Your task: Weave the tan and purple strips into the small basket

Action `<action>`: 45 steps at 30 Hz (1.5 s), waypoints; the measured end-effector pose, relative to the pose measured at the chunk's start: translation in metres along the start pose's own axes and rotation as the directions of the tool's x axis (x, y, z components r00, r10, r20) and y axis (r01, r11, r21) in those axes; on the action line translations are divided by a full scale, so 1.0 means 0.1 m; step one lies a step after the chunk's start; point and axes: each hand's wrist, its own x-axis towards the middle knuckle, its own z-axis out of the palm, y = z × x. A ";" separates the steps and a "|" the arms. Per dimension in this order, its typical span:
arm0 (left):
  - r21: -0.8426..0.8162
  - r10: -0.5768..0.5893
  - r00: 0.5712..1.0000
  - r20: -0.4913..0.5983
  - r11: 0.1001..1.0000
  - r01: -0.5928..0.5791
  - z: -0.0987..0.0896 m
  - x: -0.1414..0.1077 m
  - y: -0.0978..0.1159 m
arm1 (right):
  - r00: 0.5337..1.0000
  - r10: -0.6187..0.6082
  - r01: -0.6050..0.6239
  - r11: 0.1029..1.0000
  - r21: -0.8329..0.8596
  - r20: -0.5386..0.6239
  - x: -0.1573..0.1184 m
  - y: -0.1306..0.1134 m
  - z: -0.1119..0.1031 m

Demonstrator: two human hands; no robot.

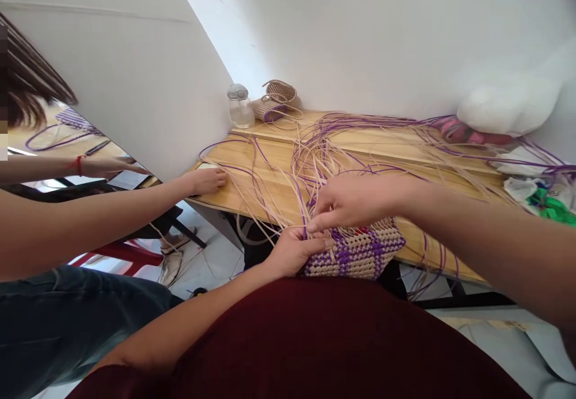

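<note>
A half-woven basket in beige and purple strands rests against my front at the table's near edge. Closed on its left end is my left hand, thumb lying along the weave. Just above it, my right hand pinches a strand at the basket's upper left corner; the fingertips partly cover it. Loose beige and purple strands fan out from the basket's top across the table. Some of the weave is hidden behind my right hand.
On the wooden table stand a lidded glass jar and small woven baskets. White and green plastic bags lie at the right. A co-worker's hand rests on the left table edge. A red stool is below.
</note>
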 end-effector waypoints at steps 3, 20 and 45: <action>-0.004 0.008 1.000 0.029 1.000 -0.008 -0.02 0.01 -0.01 | 0.970 0.009 0.045 0.976 -0.214 0.244 0.05 -0.09 0.03; -0.112 0.052 0.998 0.037 0.993 -0.047 -0.06 0.02 -0.07 | 0.876 -0.274 0.412 0.852 -0.323 0.397 0.28 0.00 0.33; -0.075 -0.042 0.999 -0.015 0.996 0.041 -0.11 -0.07 -0.07 | 0.885 -0.237 0.242 0.970 -0.039 -0.401 -0.86 0.32 0.96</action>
